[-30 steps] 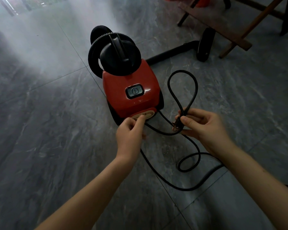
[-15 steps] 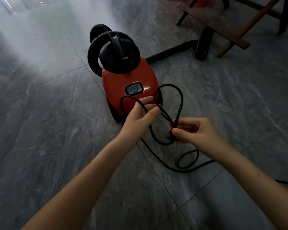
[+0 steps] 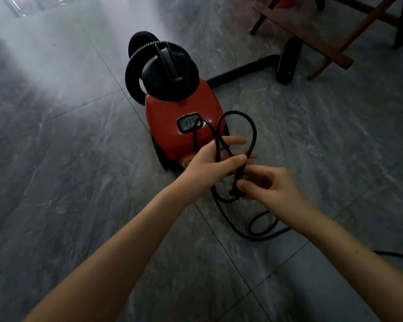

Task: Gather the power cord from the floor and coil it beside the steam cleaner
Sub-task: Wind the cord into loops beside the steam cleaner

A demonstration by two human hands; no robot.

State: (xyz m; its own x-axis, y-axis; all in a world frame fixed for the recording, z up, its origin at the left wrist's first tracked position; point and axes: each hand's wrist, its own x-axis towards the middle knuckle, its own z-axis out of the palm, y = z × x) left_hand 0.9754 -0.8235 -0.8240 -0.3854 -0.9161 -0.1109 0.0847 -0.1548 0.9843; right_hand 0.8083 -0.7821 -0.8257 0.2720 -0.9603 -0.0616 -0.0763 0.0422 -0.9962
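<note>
No readable text, brand or numbers anywhere. Only sign: a power symbol, a circle with a vertical bar, on the black button on top of the red cleaner. Below the button, on the cleaner's near end, a round pale dial has some marking, too blurred and partly hidden to read. Black cap above the button: no lettering legible.
</note>
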